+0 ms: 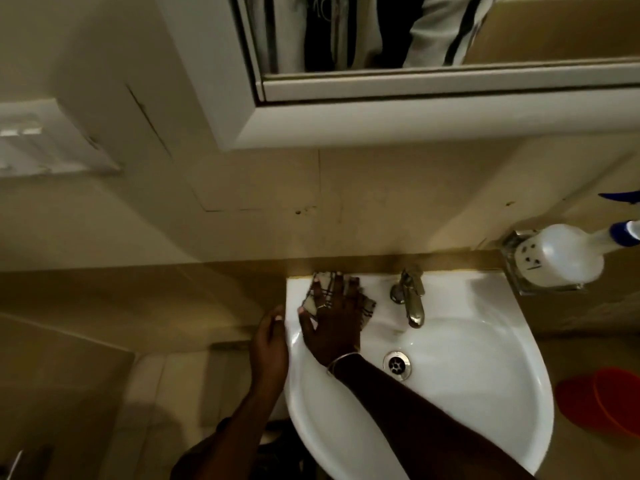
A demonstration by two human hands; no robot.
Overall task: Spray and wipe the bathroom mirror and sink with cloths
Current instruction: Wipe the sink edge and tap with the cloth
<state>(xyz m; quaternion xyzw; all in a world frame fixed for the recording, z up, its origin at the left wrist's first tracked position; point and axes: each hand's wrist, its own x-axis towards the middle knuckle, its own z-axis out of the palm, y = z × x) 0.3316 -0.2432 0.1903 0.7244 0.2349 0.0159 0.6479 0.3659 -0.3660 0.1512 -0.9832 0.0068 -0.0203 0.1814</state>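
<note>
Here, flat right hand [332, 318] presses checked cloth [367, 308] on sink [485, 341]; left hand [270, 341] grips the rim.

We're pretty sure this is a small home bathroom. There's a white ceramic sink [485, 393] set against the wall, with a chrome tap [412, 299] at the back and a metal drain [397, 364] in the bowl. Right above it hangs a white-framed mirror [381, 32] cabinet, and the walls around are beige tile [242, 185]. A white spray bottle [568, 254] sits in a clear wall holder [510, 271] just beside the sink. Down on the floor there's a red plastic tub [602, 400], bowl or bucket, we can't tell.
</note>
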